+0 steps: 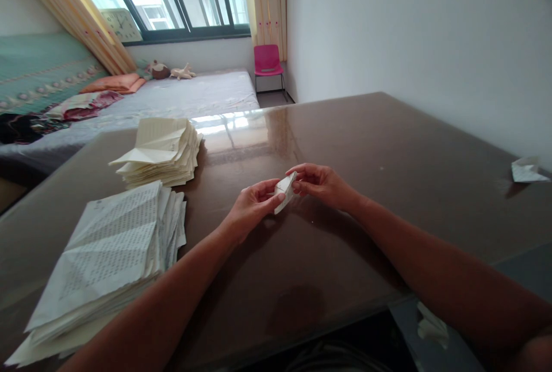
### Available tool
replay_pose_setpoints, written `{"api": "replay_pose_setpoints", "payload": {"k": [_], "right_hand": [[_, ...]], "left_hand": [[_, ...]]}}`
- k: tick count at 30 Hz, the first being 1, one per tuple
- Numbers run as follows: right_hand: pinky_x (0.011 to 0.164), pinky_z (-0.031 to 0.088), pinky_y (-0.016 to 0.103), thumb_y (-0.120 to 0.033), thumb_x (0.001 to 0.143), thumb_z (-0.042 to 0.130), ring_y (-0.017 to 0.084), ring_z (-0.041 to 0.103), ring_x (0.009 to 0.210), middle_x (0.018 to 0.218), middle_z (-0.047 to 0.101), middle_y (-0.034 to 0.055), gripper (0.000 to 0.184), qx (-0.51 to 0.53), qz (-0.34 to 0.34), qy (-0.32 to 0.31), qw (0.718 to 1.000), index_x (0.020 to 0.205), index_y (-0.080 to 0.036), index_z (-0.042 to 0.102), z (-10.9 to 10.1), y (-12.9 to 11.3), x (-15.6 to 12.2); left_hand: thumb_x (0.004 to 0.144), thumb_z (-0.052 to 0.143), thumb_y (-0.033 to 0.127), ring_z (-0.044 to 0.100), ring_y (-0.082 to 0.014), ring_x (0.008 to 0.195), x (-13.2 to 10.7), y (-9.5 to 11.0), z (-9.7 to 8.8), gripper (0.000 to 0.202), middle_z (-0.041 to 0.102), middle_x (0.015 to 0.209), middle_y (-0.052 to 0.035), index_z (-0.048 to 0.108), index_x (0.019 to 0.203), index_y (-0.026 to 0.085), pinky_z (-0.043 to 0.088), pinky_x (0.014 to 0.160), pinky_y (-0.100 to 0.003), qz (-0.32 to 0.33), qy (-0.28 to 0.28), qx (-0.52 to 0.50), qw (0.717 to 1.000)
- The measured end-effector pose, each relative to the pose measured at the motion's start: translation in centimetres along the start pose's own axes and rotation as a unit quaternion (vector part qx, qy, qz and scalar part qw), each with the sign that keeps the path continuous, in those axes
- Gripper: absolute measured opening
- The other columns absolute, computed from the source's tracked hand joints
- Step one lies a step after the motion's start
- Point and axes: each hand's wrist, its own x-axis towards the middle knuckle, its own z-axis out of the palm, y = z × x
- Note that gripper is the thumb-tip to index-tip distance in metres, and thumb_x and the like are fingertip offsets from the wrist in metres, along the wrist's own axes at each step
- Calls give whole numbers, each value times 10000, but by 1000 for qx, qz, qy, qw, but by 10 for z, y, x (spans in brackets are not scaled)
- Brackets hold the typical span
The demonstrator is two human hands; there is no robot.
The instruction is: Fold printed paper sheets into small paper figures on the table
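A small piece of folded white paper [284, 185] is held between both hands, just above the brown tabletop. My left hand [257, 204] pinches its left and lower side, the thumb lying on the near face. At the upper right edge of the paper, my right hand [317, 184] grips it between thumb and fingers. The paper looks creased into a compact angular shape; its far side is hidden. Left of my left forearm lies a stack of printed sheets [112, 234] with fold creases, and behind it a stack of cream paper [161, 148].
The glossy brown table [345, 130] meets a white wall on the right. A folded paper piece [528, 171] sits near its right edge. Crumpled paper [432, 325] lies below the near edge. Beyond are a bed [207, 87] and a pink chair [267, 60].
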Motion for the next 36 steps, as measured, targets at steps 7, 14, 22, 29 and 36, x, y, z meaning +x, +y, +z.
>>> {"api": "replay_pose_setpoints", "payload": {"k": [7,14,22,29,36], "right_hand": [[639,509,247,-373,816,638,110,587,661,817,638,10,379,24,20,-12,999,1128,-164,588,7,-5,-1],[555,469,219,-397,816,631,91,542,585,746,621,1,383,12,35,5,999,1102,-144,605,4,-1,1],[536,425,227,-397,789,655,100,524,562,657,586,-27,413,6,32,19,999,1126,-163,606,2,1,1],[546,416,228,-363,762,681,96,511,564,692,624,-13,403,9,42,26,999,1099,-154,605,0,2,3],[578,413,218,-328,785,654,104,547,648,784,646,-1,310,-25,-1,21,999,1051,-171,637,0,-4,-1]], "left_hand": [[696,738,421,647,-162,760,-2,-4,4,483,691,880,-51,593,1066,147,525,642,-254,4,42,3,999],[663,764,400,604,-118,653,2,-8,-1,364,656,742,-4,585,853,147,501,615,-230,18,70,-11,997],[694,728,388,517,-73,567,1,-3,2,306,604,675,21,576,817,153,408,482,-160,31,95,40,994],[721,695,401,535,-86,582,0,-3,2,296,611,693,6,573,816,148,424,472,-168,41,101,60,992],[787,623,274,569,-110,691,-1,-7,-3,106,625,802,-2,617,819,173,470,536,-190,174,150,215,949]]}}
